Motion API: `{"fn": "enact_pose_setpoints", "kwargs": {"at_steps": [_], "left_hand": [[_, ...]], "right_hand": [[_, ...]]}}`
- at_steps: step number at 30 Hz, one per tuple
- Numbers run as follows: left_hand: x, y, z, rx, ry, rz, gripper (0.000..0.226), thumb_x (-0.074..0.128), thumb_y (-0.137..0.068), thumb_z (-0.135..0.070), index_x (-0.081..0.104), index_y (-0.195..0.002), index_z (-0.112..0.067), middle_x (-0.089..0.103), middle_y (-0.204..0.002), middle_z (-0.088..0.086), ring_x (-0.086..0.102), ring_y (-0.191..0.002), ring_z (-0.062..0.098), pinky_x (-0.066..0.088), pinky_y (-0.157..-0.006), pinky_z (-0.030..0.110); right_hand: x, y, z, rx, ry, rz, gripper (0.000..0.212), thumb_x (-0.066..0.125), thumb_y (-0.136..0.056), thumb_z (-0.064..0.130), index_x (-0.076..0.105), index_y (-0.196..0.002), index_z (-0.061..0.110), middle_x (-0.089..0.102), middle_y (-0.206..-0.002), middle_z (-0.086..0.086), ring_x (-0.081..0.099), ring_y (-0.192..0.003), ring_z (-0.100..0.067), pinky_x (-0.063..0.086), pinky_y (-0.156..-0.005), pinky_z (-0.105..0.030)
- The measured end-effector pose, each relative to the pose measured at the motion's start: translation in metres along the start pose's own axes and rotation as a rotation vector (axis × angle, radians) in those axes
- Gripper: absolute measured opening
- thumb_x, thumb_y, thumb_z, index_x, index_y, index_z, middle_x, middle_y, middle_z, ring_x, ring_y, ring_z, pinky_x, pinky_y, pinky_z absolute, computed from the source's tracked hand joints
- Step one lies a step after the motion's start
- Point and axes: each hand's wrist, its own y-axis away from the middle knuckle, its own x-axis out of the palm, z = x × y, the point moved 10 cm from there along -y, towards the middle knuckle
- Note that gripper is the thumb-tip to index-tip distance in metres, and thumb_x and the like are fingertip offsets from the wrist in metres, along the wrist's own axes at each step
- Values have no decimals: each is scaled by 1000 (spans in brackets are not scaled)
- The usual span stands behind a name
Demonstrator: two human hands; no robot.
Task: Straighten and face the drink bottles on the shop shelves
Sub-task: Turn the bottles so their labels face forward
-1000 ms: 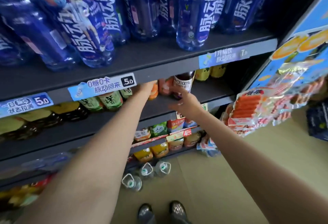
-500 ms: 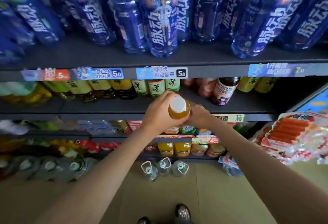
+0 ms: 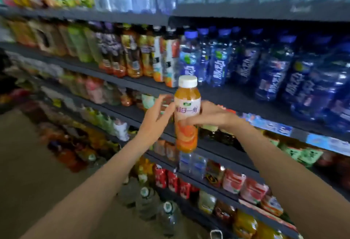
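At the far left, blurred rows of yellow, green and brown drinks (image 3: 56, 38) are seen on the dark shelves (image 3: 121, 83), with large clear water jugs (image 3: 147, 201) standing on the floor below. Nearer the middle, the left hand (image 3: 154, 120) is raised in front of the shelving with its fingers spread and relaxed; nothing is gripped by it. Its fingertips are placed just beside the left side of an orange juice bottle (image 3: 186, 119), though whether contact is made cannot be told. The bottle is held upright in mid-air, clear of the shelves, its white cap on top and its label turned toward the camera. It is grasped around the middle by the right hand (image 3: 210, 116), whose thumb is curled across the front of the label while the other fingers are hidden behind it. Further right, blue bottles (image 3: 274, 68) with white lettering are lined up on the shelf behind, and price tags (image 3: 272, 125) are fixed along the shelf edge.
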Motion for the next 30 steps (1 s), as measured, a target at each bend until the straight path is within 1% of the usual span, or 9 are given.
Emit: {"fn": "enact_pose_setpoints", "kwargs": {"at_steps": [3, 7, 10, 13, 15, 20, 23, 26, 30], "left_hand": [[-80, 2, 29, -14, -86, 10, 21, 47, -96, -16, 48, -114, -27, 59, -101, -17, 57, -90, -5, 44, -81, 15], [-164, -23, 34, -1, -153, 13, 39, 65, -85, -23, 40, -106, -46, 54, -102, -25, 57, -94, -8, 43, -79, 16], [-233, -50, 28, 44, -156, -180, 46, 76, -77, -22, 40, -103, -36, 49, -99, -26, 52, -89, -17, 36, -73, -2], [-302, -77, 36, 78, -172, -380, 54, 82, -69, -24, 42, -106, -28, 55, -97, -18, 53, -86, -6, 34, -66, -4], [-340, -98, 48, 65, -189, -394, 57, 83, -66, -31, 44, -108, -33, 56, -99, -18, 53, -90, -4, 37, -67, 0], [-437, -160, 77, 38, -33, -461, 37, 81, -66, -35, 53, -91, -38, 58, -89, -26, 55, -75, -22, 43, -61, 1], [-502, -188, 92, 18, 87, -592, 36, 79, -67, -38, 57, -96, -33, 62, -90, -20, 60, -77, -12, 46, -59, 4], [-561, -208, 115, 2, 148, -707, 60, 79, -68, -39, 55, -119, -18, 65, -107, -5, 62, -99, 10, 52, -84, 26], [-620, -238, 145, 4, 127, -771, 51, 79, -68, -42, 55, -110, -25, 63, -97, -11, 62, -99, 14, 51, -83, 31]], "right_hand": [[29, -53, 90, -122, 14, 2, 35, 79, -73, 19, 61, -97, 37, 66, -96, 22, 61, -85, 14, 48, -72, -4], [56, -122, 185, -241, 94, -62, 30, 80, -72, 25, 64, -95, 34, 65, -89, 22, 58, -77, 15, 46, -66, -3], [77, -176, 234, -321, 86, -104, 22, 80, -72, 26, 64, -86, 33, 68, -83, 18, 60, -68, 11, 45, -57, -7], [95, -229, 271, -370, 132, -154, 34, 80, -70, 29, 65, -100, 26, 69, -105, 5, 63, -86, -1, 52, -75, -20], [102, -259, 297, -431, 158, -171, 46, 81, -68, 31, 61, -109, 25, 66, -112, 5, 63, -95, -7, 53, -80, -26], [100, -346, 345, -495, -82, -111, 51, 74, -79, 24, 54, -124, 14, 59, -120, 1, 65, -95, -11, 56, -66, -26], [95, -399, 363, -429, -180, -171, 33, 69, -84, 20, 58, -113, 9, 63, -109, -5, 66, -78, -15, 58, -64, -25], [102, -443, 378, -392, -210, -186, 19, 67, -85, 16, 59, -102, 11, 65, -97, -4, 66, -70, -16, 57, -61, -24], [107, -492, 398, -408, -185, -219, 17, 67, -85, 14, 60, -100, 9, 65, -93, -5, 66, -66, -16, 57, -58, -24]]}}
